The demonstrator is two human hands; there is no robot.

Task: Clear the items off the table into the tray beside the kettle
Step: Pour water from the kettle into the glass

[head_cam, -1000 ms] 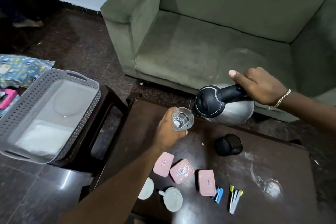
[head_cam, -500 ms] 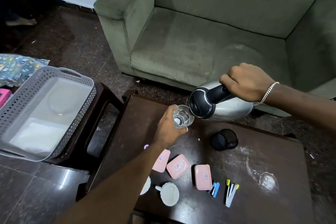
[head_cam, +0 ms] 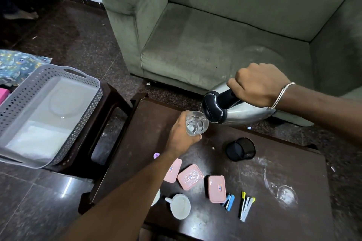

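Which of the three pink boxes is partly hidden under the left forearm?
The leftmost pink box; the forearm crosses its left edge. The middle pink box and the rightmost pink box lie fully in view.

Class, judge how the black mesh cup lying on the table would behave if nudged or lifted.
The black mesh cup lies on its side on the table, so it would probably roll. Its open mesh suggests it is light and likely slides easily.

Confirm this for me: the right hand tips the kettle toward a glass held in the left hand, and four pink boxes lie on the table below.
Not quite: the head view shows three pink boxes, not four. The rest stands: the right hand tips the kettle toward the glass held in the left hand, above the table.
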